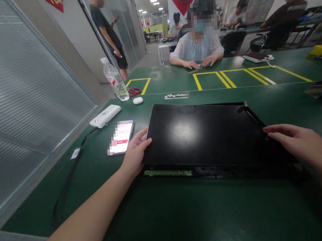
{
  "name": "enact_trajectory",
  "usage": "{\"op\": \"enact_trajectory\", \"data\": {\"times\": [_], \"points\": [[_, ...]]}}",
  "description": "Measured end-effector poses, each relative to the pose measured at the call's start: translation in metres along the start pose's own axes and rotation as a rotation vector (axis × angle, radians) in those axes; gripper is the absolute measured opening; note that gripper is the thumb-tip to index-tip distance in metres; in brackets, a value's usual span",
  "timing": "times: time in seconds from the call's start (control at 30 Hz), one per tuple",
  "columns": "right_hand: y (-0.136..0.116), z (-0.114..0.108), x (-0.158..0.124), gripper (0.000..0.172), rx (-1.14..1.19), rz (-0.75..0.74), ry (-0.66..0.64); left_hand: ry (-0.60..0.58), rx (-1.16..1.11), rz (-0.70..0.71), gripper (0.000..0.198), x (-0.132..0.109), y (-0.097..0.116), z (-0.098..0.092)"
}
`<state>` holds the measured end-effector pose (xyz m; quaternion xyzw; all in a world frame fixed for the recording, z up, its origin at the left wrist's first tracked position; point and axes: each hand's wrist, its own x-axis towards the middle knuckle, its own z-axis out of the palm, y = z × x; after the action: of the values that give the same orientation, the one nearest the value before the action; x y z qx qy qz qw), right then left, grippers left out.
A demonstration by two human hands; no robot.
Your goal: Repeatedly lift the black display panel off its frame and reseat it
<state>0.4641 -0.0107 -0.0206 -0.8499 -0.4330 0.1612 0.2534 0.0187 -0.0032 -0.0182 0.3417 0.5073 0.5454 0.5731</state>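
Note:
A flat black display panel (195, 132) lies over a black frame (254, 117), its left side raised a little and shifted left of the frame. A narrow green circuit board (167, 172) shows along the near edge. My left hand (137, 148) grips the panel's left edge, thumb on top and fingers beneath. At the right side, my right hand (293, 136) pinches the edge between thumb and fingers; whether it holds the panel, the frame or both is hidden.
Left of the panel are a phone (121, 137), a white power bank (105, 116) with a black cable, an earbud case (138, 100), a water bottle (115, 79) and red-handled scissors (134, 91). White strips (176, 96) lie beyond it. Across the table (185, 215) sits a person (198, 47).

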Motion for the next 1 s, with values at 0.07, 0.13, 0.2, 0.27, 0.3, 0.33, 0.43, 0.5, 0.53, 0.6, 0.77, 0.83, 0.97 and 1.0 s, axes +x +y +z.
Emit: {"op": "enact_trajectory", "data": {"times": [0.07, 0.13, 0.2, 0.27, 0.3, 0.33, 0.43, 0.5, 0.53, 0.6, 0.77, 0.83, 0.97, 1.0], "points": [[0.001, -0.001, 0.0, 0.043, -0.003, 0.012, -0.007, 0.001, -0.002, 0.009, 0.054, 0.0, -0.001, 0.0], [0.0, -0.001, -0.001, 0.043, 0.001, 0.021, -0.005, -0.004, -0.013, 0.025, 0.052, 0.0, -0.001, 0.0], [0.0, -0.002, -0.001, 0.041, -0.002, 0.011, 0.013, -0.015, -0.016, 0.041, 0.049, 0.0, -0.001, -0.001], [0.0, -0.002, -0.001, 0.04, -0.012, -0.005, 0.023, -0.019, 0.01, 0.059, 0.048, 0.001, 0.0, -0.004], [0.001, -0.002, -0.001, 0.04, -0.014, -0.009, 0.021, -0.019, 0.04, 0.077, 0.048, 0.002, 0.001, -0.005], [0.001, -0.002, 0.0, 0.041, -0.012, -0.007, 0.016, -0.013, 0.08, 0.116, 0.047, 0.003, 0.002, -0.008], [0.002, -0.002, 0.0, 0.042, -0.012, 0.004, 0.006, -0.011, 0.252, 0.248, 0.038, 0.006, 0.004, -0.015], [0.001, -0.002, 0.0, 0.042, -0.018, 0.008, 0.014, -0.029, 0.361, 0.275, 0.037, 0.009, 0.004, -0.021], [0.0, -0.002, -0.001, 0.042, -0.019, 0.008, 0.017, -0.034, 0.401, 0.281, 0.037, 0.011, 0.003, -0.024], [-0.001, -0.003, -0.003, 0.042, -0.019, -0.002, 0.023, -0.055, 0.461, 0.27, 0.041, 0.015, -0.001, -0.03], [-0.002, -0.003, -0.004, 0.047, 0.004, -0.018, 0.042, -0.112, 0.718, 0.282, 0.047, 0.025, -0.008, -0.039], [0.0, -0.003, -0.003, 0.051, 0.023, 0.006, 0.039, -0.136, 0.868, 0.294, 0.052, 0.026, -0.009, -0.039], [0.003, -0.002, -0.002, 0.059, 0.038, 0.039, 0.004, -0.135, 1.074, 0.306, 0.056, 0.025, -0.007, -0.037], [0.004, -0.002, -0.001, 0.06, 0.04, 0.049, -0.005, -0.132, 1.11, 0.311, 0.056, 0.024, -0.007, -0.036]]}}
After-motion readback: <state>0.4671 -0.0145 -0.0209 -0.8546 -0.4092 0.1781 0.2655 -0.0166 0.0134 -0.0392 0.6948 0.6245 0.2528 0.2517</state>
